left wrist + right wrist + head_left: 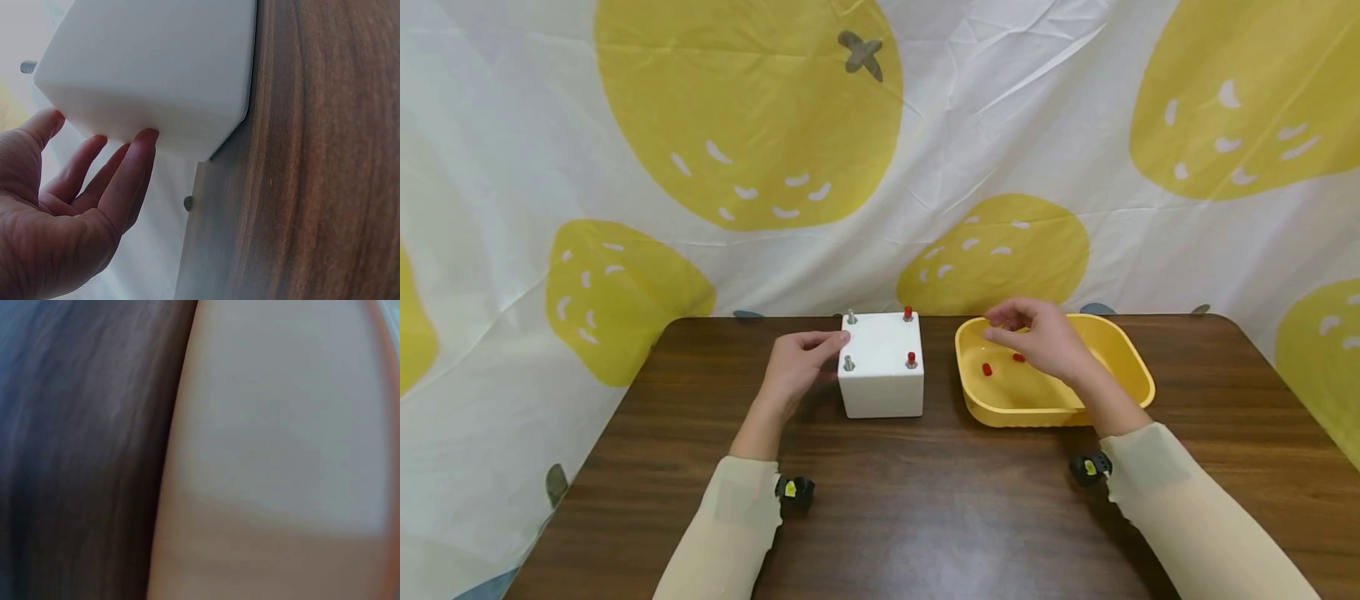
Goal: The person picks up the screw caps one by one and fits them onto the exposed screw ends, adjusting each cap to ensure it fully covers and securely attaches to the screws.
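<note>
A white box (880, 392) stands upright on the table. Metal threaded posts rise from its top corners; the left pair, including one post (28, 67), is bare, and red caps (911, 357) cover the right pair. My left hand (801, 367) touches the box's left side with its fingertips (147, 135), the thumb lying at the top edge. Over the yellow tray (1017, 418) hovers my right hand (1041, 337), fingers loosely bent, with nothing visible between them. Small red pieces (987, 369) lie on the tray floor below it. The right wrist view is blurred and shows no hand.
The brown wooden table (910, 508) extends in front of the box and tray. Behind them hangs a white cloth (790, 275) printed with yellow fruit. A black wrist camera (795, 492) sits at the left cuff, another (1090, 468) at the right.
</note>
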### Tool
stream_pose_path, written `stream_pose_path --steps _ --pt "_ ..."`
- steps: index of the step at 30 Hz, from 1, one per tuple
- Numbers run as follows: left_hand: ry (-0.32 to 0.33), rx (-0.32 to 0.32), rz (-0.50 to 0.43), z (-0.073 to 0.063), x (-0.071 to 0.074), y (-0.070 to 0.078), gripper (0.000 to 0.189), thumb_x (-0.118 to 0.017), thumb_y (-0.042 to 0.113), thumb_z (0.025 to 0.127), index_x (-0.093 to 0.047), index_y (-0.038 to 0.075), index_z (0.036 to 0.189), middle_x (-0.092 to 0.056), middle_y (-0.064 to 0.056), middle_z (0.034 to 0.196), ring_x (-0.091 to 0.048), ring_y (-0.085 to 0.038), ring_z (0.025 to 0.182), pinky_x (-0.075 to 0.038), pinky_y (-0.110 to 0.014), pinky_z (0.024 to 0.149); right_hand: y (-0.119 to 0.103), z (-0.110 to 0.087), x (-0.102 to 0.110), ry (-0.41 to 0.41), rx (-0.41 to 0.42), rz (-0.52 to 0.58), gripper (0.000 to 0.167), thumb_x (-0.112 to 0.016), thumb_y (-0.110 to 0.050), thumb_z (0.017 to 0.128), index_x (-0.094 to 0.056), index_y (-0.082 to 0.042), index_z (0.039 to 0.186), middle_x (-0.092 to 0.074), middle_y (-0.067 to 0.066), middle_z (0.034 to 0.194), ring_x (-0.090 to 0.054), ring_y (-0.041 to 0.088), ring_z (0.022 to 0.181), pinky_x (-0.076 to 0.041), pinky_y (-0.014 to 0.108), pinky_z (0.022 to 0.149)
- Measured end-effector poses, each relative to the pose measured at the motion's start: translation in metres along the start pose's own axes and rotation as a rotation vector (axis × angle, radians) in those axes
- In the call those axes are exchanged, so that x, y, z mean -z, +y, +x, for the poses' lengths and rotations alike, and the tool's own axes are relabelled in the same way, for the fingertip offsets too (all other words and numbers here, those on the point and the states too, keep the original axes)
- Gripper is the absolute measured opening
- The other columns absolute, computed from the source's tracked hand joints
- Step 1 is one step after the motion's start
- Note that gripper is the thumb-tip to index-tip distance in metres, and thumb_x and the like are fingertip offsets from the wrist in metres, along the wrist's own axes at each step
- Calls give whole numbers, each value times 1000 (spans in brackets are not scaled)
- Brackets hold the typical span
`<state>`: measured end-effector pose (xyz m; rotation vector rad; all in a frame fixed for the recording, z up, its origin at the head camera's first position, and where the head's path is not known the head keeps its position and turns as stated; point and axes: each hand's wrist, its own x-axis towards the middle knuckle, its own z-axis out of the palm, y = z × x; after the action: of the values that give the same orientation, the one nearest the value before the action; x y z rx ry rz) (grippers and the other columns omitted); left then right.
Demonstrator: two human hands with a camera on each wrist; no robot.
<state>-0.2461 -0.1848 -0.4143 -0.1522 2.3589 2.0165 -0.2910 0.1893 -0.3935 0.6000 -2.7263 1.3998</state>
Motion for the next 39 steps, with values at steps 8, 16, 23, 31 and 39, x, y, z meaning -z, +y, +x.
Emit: stream_pose_path --steps 8,16,23,31,39 --pt "0 7 -3 -1 1 1 47 -81 38 97 -76 3 128 -72 -15 126 -69 -26 107 -63 -49 91 9 -6 7 22 -6 -51 29 -82 -17 96 -75 1 119 -75 15 112 -68 29 97 -57 23 71" --pt "7 17 4 -2 2 1 48 -81 39 97 -76 3 128 -72 -15 125 -69 -26 105 -63 -48 92 14 -9 10 17 -33 -104 29 -81 -15 97 -75 2 120 -75 16 113 -70 29 98 -54 25 72" --pt "9 18 -2 -3 2 2 48 -81 38 97 -75 2 128 -72 -16 126 -69 -26 105 -62 -50 93 18 -11 9 -6 -75 -127 29 -80 -15 98 -74 2 120 -75 16 112 -69 28 94 -53 26 68" --pt "4 22 0 -3 3 2 48 -80 38 97 -75 3 129 -72 -16 126 -69 -26 106 -61 -52 95 21 -11 10 -22 -96 -139 26 -79 -13 98 -76 2 119 -74 17 110 -69 29 93 -53 26 70" --pt "8 25 -3 -2 2 1 47 -81 38 97 -76 3 128 -73 -16 125 -69 -26 105 -61 -51 95 23 -11 11 -45 -120 -149 26 -79 -13 97 -76 2 118 -75 16 110 -69 32 100 -54 32 79"
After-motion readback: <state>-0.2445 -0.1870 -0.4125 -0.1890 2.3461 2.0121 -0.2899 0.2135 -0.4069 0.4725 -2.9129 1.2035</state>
